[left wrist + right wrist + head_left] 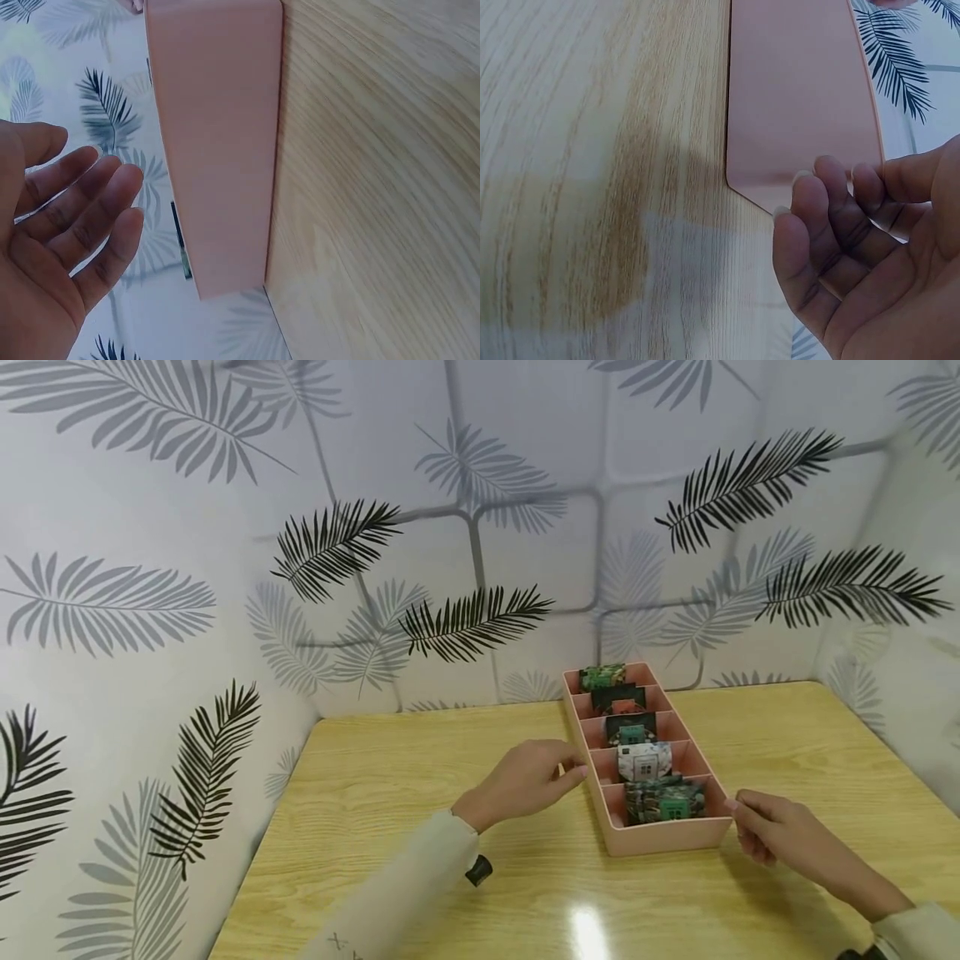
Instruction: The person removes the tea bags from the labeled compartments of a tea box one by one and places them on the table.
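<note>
Right hand (783,837) pinches pink, oblong, apparently plastic compartment tray (666,839) at five-o'clock corner; left hand (525,781) at nine, fingers loosely spread. Probably positioning; next calls for left-hand contact.

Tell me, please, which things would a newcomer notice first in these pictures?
The pink divided box probably draws the eye first, standing on the wooden table with small packets in its five compartments. The left hand is beside its long left side, the right hand at its near right corner. Behind, black and grey leaves pattern the pale wall.
</note>
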The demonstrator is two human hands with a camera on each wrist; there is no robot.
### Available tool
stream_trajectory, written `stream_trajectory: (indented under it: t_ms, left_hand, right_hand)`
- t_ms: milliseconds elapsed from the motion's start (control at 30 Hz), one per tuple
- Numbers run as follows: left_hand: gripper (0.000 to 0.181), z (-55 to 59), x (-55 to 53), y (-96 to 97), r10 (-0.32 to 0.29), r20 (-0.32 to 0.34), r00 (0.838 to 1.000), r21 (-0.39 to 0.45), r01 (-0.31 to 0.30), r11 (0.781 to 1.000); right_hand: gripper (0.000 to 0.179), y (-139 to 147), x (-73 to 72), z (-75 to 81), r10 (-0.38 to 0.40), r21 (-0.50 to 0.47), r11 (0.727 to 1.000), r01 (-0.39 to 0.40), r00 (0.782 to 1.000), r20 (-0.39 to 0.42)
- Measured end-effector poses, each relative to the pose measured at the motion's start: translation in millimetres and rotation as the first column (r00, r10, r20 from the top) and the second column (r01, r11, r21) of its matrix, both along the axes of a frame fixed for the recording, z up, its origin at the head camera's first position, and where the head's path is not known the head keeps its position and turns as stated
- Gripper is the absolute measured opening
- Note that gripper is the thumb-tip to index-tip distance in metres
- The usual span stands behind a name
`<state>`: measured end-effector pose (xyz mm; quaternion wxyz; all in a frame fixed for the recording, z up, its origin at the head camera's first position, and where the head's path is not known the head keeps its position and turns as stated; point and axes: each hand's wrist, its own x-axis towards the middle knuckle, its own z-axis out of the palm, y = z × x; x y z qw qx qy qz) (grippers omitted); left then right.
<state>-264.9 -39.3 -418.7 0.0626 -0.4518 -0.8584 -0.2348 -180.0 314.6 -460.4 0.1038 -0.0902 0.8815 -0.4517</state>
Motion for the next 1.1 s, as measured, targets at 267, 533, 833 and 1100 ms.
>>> stream_trajectory:
  t_ms: [267,533,833,1100]
  left_hand:
    - [0.019,-2.2,-2.5,40.7,-0.041,-0.031,0.999,-0.1,0.038,0.994]
    - [0.021,-8.3,-2.3,74.1,-0.05,-0.083,0.995,-0.211,0.032,0.977]
    - [0.017,-16.0,3.9,96.4,-0.046,-0.174,0.984,-0.308,-0.011,0.951]
    - [0.016,-18.8,7.7,103.7,-0.032,-0.232,0.972,-0.33,-0.047,0.943]
  right_hand:
    - [0.045,0.1,0.0,0.1,-0.011,-0.009,1.0,0.011,1.0,0.01]
    - [0.046,1.5,-0.5,2.4,-0.01,-0.047,0.999,0.013,0.998,0.062]
    - [0.045,1.4,0.7,-1.1,-0.02,-0.065,0.998,0.024,0.999,0.051]
    - [0.047,2.4,1.3,1.6,-0.005,-0.058,0.998,0.007,0.999,0.048]
